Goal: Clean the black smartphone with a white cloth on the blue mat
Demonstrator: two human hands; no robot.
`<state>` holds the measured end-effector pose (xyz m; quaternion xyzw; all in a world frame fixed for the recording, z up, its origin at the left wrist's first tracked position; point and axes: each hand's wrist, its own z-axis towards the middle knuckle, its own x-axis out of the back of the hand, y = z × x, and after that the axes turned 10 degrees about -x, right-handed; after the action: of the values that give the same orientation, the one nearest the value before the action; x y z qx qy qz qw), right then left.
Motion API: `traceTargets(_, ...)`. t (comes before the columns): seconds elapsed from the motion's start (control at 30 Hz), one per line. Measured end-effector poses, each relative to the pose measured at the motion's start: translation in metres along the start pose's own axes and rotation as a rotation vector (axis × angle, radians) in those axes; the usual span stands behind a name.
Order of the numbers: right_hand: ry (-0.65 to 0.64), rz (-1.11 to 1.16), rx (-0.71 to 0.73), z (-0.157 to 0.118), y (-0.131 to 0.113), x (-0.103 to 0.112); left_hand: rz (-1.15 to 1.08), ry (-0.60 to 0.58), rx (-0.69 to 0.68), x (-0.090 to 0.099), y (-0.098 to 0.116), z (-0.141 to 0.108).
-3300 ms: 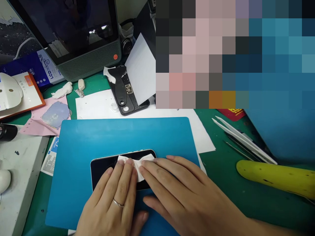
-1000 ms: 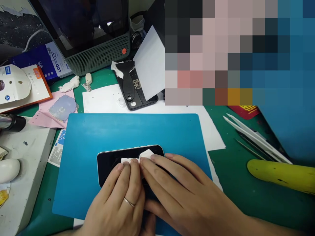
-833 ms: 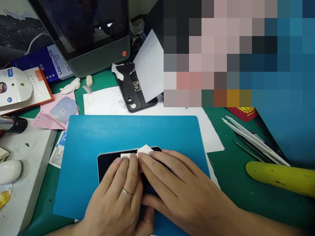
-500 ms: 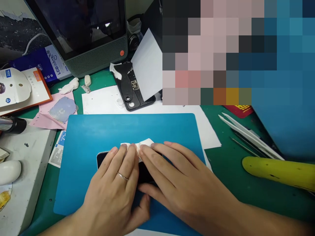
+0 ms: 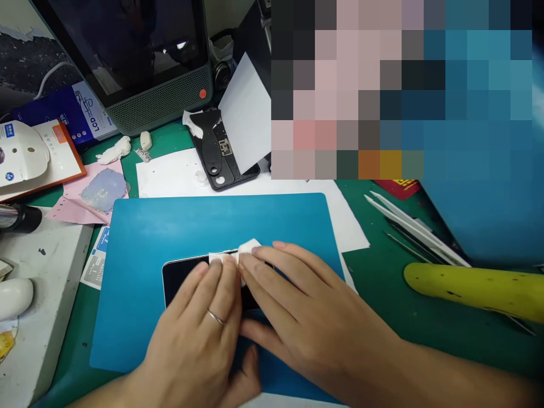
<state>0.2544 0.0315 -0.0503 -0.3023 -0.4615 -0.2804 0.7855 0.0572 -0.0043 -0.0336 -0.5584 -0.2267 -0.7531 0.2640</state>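
A smartphone (image 5: pixel 182 276) with a dark screen and a thin silver rim lies face up on a blue mat (image 5: pixel 212 224), largely hidden under my hands. A folded white wipe (image 5: pixel 250 246) rests across its upper middle part. My left hand (image 5: pixel 198 326), with a ring on one finger, has its fingers together and their tips pressing the wipe onto the glass. Beside it, my right hand (image 5: pixel 310 309) grips the wipe's right part with its fingertips, its thumb lower near the phone's near edge. The two hands' index fingertips nearly touch.
Behind the mat lie white paper (image 5: pixel 165 170) and a black phone case (image 5: pixel 221 153). A dark monitor (image 5: pixel 148 68) stands at the back. To the right are white tweezers (image 5: pixel 419 229) and a yellow-green handle (image 5: pixel 471 283). A white mouse (image 5: pixel 15 297) sits left. A person is across the table.
My left hand has shifted slightly toward me and right, baring more of the phone's left end and the wipe. The camera view has moved a little to the right.
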Motion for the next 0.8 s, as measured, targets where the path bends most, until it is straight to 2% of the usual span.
traceTargets(0.13, -0.001, 0.011, -0.01, -0.005, -0.004, 0.001, -0.017, 0.011, -0.014, 0.002, 0.006, 0.0)
traceTargets(0.37, -0.015, 0.05, -0.009, 0.012, 0.009, -0.005, -0.022, -0.019, 0.016, -0.004, -0.013, -0.002)
traceTargets(0.63, 0.062, 0.028, 0.066, -0.004, -0.003, 0.002, 0.071, -0.046, -0.034, 0.001, 0.013, -0.012)
traceTargets(0.8, 0.0, 0.033, 0.052, 0.005, 0.0, -0.006, 0.059, -0.03, -0.001, -0.006, 0.004, -0.009)
